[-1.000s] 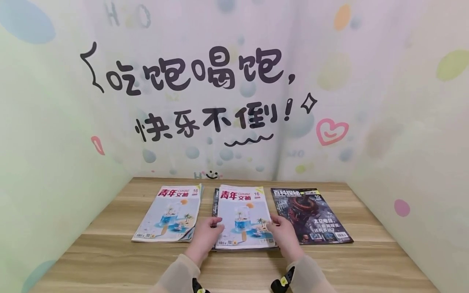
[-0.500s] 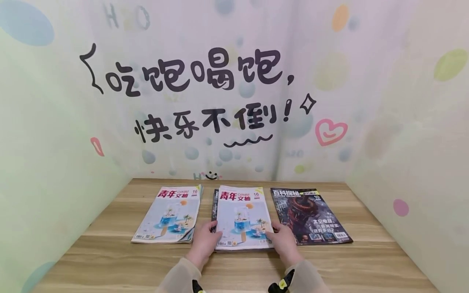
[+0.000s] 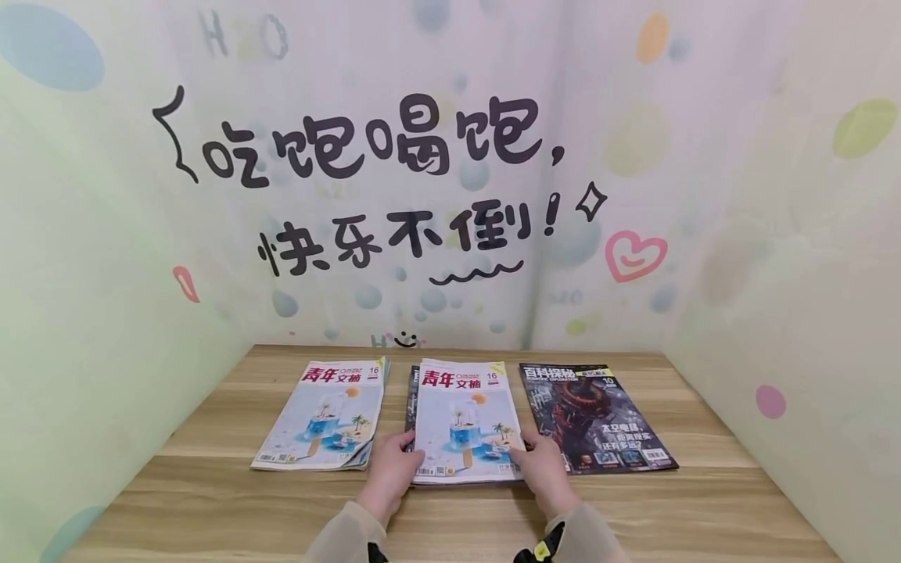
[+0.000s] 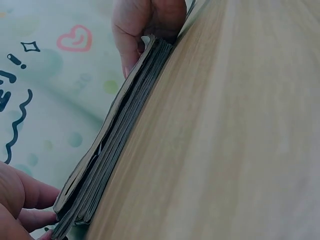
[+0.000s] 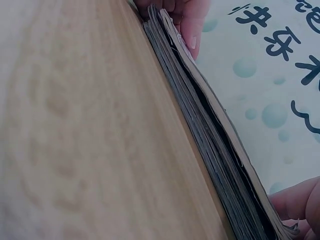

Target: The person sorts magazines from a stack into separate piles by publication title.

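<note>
In the head view, a white magazine with red lettering and an ice-pop picture lies on top of a stack, with a dark magazine peeking out at its left edge. My left hand grips the stack's near left corner, thumb on the cover. On the opposite side my right hand holds the near right corner the same way. The left wrist view shows the page edges of several magazines piled together, close over the table. A gap runs below the top magazine in the right wrist view.
Another white magazine of the same cover lies to the left, its right edge slightly curled. A dark magazine lies on the right, partly behind my right hand. The wooden table meets a printed curtain at the back.
Both hands have slid slightly toward the near corners of the stack, thumbs lower on the cover. The magazines to either side lie as before.
</note>
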A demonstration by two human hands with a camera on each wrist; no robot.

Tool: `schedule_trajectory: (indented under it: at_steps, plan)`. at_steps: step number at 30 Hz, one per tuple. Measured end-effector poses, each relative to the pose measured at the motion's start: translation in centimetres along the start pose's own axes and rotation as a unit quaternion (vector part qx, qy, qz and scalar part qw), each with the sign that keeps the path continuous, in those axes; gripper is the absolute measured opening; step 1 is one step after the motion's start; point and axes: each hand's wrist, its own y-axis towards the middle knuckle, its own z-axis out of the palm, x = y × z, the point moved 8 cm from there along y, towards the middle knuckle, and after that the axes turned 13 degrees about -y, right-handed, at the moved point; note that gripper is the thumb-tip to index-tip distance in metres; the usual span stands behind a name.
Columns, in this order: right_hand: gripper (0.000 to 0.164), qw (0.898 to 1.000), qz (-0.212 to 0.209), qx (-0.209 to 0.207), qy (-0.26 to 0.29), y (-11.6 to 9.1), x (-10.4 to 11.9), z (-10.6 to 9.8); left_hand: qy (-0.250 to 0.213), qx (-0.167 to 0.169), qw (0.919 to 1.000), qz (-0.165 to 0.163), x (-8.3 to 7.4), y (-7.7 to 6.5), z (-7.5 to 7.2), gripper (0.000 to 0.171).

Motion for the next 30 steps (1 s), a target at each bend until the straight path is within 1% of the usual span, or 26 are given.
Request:
schedule_trajectory:
  at_steps: [4, 10, 14, 19, 21, 25, 27, 30]
  plan:
    - [0.050, 1.000, 0.003, 0.004, -0.002, 0.0, -0.1, 0.1, 0.008, -0.005, 0.9999, -0.005, 0.1, 0.0, 0.1, 0.046]
    - [0.051, 1.000, -0.008, 0.004, -0.001, 0.0, 0.0, 0.1, 0.014, -0.016, 0.9998, -0.007, 0.0, 0.0, 0.1, 0.045]
    - [0.052, 1.000, -0.008, 0.004, 0.001, 0.0, 0.0, 0.0, 0.024, -0.022, 0.9995, -0.002, -0.3, 0.0, 0.1, 0.043]
    - [0.051, 1.000, -0.004, 0.002, 0.007, 0.0, 0.0, 0.1, 0.011, -0.024, 0.9996, 0.008, -0.7, 0.0, 0.1, 0.043]
    - [0.051, 1.000, -0.003, 0.004, 0.006, 0.0, -0.1, 0.2, 0.013, -0.019, 0.9996, 0.014, -0.9, -0.1, 0.2, 0.043]
    - [0.051, 1.000, 0.005, 0.006, 0.006, -0.1, -0.2, 0.2, 0.022, -0.004, 0.9996, 0.016, -1.1, -0.3, 0.2, 0.046]
    - [0.051, 1.000, 0.007, 0.006, 0.004, -0.1, -0.2, 0.1, 0.012, 0.011, 0.9997, 0.020, -1.4, -0.3, 0.3, 0.046]
    - [0.052, 1.000, 0.009, 0.008, 0.002, 0.0, -0.2, 0.1, -0.015, 0.037, 0.9988, 0.028, -1.6, -0.3, 0.5, 0.045]
